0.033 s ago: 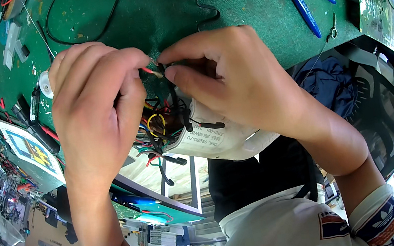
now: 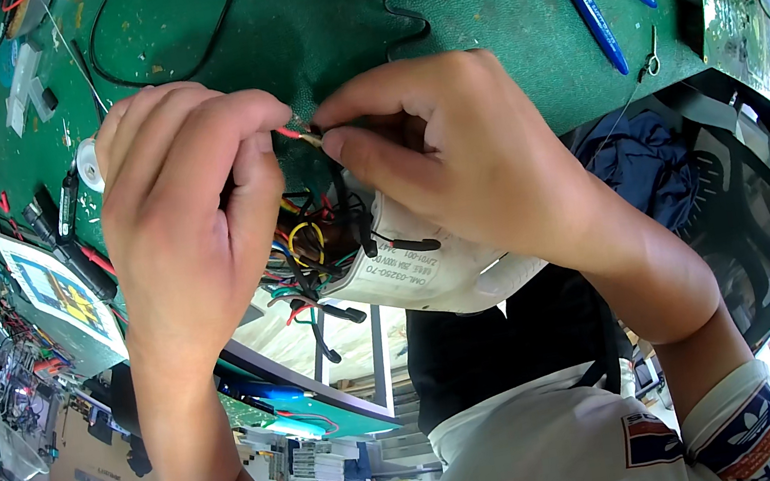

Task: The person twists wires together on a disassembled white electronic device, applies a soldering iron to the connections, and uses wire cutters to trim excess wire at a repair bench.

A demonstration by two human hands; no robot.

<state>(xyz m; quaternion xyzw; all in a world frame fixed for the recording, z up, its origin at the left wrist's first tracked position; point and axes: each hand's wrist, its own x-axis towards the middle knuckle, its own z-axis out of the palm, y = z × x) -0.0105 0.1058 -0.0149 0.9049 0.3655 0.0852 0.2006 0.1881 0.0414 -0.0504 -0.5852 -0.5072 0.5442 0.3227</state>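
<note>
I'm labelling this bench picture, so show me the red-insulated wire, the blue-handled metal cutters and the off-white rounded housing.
Red-insulated wire [image 2: 288,133]: head view, on its red insulation.
Blue-handled metal cutters [image 2: 591,21]: head view, on one blue handle.
Off-white rounded housing [image 2: 441,289]: head view, on its printed side.

White shirt [image 2: 531,441]; dark-patched sleeve [image 2: 738,427]

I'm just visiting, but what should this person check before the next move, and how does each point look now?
1. Red wire pinched by left hand: ok.
2. Right hand at the wire's bare end: ok, fingertips right beside it.
3. Right fingertips gripping that end firmly: cannot tell.
4. Blue-handled cutters away from both hands: ok, lying on the green tabletop.
5. Bundle of wires at the white casing neatly sorted: not ok, tangled.
</note>
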